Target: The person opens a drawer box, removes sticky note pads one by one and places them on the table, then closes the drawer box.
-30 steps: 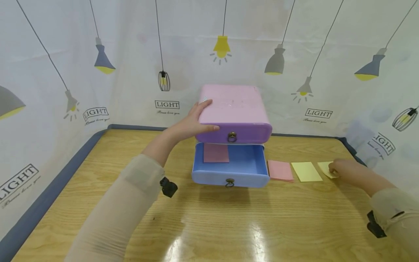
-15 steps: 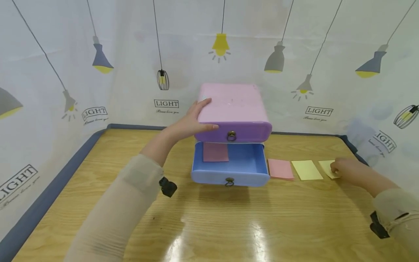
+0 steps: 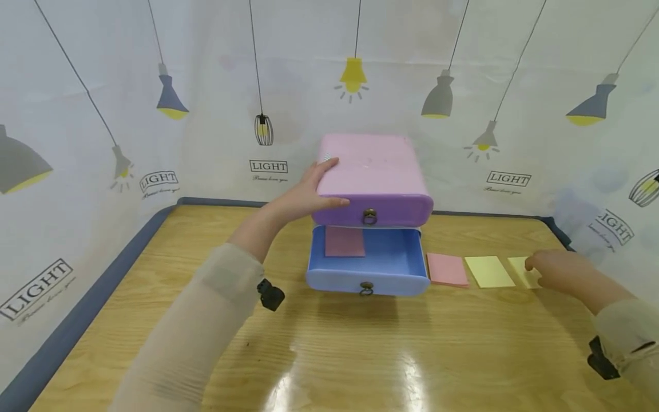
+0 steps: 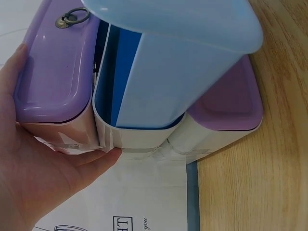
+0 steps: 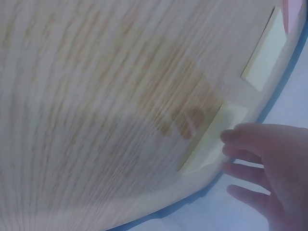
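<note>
A small drawer cabinet (image 3: pixel 368 163) stands near the back wall, with a pink top and a purple upper drawer front (image 3: pixel 407 212). Below, its blue drawer (image 3: pixel 368 281) is pulled out; a pink sticky note pad (image 3: pixel 344 241) lies inside at the left. My left hand (image 3: pixel 301 200) rests on the cabinet's upper left corner, thumb at the front, other fingers spread over the top and side. On the table at the right, my right hand (image 3: pixel 561 272) is over a pale yellow sticky note pad (image 5: pixel 207 144), fingers loosely bent and apart, covering part of it.
Between the cabinet and my right hand lie another pink pad (image 3: pixel 448 270) and a yellow pad (image 3: pixel 490 272). A lower purple drawer (image 4: pixel 231 101) shows shut under the blue one. A lamp-printed cloth (image 3: pixel 206 114) lines the sides and back of the wooden table (image 3: pixel 350 349).
My right fingers have loosened at the outermost yellow pad, whose raised edge now looks flatter. My left hand stays on the cabinet. The head view has shifted slightly.
</note>
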Demonstrator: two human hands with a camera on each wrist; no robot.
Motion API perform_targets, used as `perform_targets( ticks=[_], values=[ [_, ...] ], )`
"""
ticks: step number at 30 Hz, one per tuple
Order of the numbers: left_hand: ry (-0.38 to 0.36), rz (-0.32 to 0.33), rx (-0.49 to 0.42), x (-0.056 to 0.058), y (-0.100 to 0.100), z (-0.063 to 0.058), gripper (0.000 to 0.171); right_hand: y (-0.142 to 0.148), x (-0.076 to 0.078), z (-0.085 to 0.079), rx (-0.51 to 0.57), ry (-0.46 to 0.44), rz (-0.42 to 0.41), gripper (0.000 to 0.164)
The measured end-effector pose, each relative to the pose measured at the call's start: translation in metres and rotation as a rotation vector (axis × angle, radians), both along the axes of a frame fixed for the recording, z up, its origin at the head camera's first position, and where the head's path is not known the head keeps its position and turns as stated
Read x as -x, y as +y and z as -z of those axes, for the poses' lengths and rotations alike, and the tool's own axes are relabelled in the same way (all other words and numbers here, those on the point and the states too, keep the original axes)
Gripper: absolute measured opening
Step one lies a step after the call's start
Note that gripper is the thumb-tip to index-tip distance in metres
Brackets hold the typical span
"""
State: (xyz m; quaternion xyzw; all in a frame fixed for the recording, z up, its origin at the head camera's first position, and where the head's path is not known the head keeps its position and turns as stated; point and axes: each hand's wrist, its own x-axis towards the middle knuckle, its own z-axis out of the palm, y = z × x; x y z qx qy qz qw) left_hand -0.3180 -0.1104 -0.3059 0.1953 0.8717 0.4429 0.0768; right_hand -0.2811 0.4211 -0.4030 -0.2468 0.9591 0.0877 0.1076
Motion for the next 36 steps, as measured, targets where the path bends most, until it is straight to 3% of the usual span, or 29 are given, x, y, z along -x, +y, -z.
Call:
perform_targets(
  ticks=[6, 19, 29, 36],
  values=[
    [0.003, 0.01, -0.023, -0.001, 0.003, -0.001, 0.099, -0.016, -0.007, -0.008, -0.016, 0.158, -0.011, 0.026],
    [-0.006, 0.008, -0.013, -0.004, 0.006, -0.001, 0.099, -0.087, -0.03, -0.049, 0.067, 0.427, -0.202, 0.02],
    [-0.024, 0.003, -0.016, -0.004, 0.002, 0.004, 0.098, -0.145, -0.037, -0.08, 0.291, 0.652, -0.419, 0.028],
    [-0.013, 0.006, -0.02, -0.002, 0.002, 0.002, 0.098, -0.183, -0.041, -0.096, 0.478, 0.804, -0.491, 0.06]
  ],
)
